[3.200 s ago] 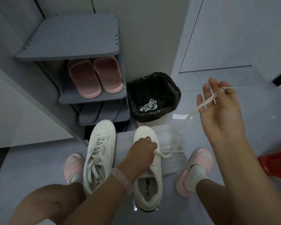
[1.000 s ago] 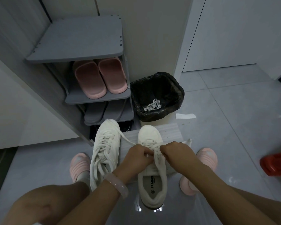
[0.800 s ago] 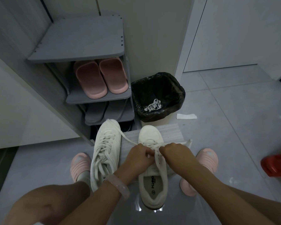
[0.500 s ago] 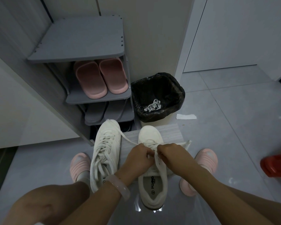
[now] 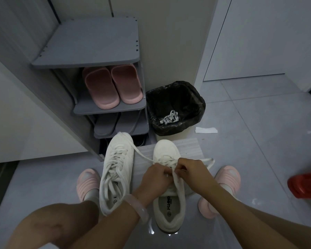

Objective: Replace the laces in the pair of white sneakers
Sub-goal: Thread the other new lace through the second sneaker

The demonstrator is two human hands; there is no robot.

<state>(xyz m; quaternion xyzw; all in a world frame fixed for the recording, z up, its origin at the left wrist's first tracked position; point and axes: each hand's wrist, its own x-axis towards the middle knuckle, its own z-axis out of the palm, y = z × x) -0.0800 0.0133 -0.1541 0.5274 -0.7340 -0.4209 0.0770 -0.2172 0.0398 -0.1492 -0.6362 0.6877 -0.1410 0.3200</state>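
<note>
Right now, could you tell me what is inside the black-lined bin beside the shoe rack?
A tangled white lace lies on the bottom of the bin. The near wall hides the nearest part of its floor.

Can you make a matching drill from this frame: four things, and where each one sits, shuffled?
Things:
1. pink slippers
2. old lace
3. paper scrap
4. right sneaker

Places:
A. on the floor, right of the bin
B. under both hands, on the foam sheet
C. on the rack's middle shelf
D. inside the bin

Pairs: 1-C, 2-D, 3-A, 4-B
</note>
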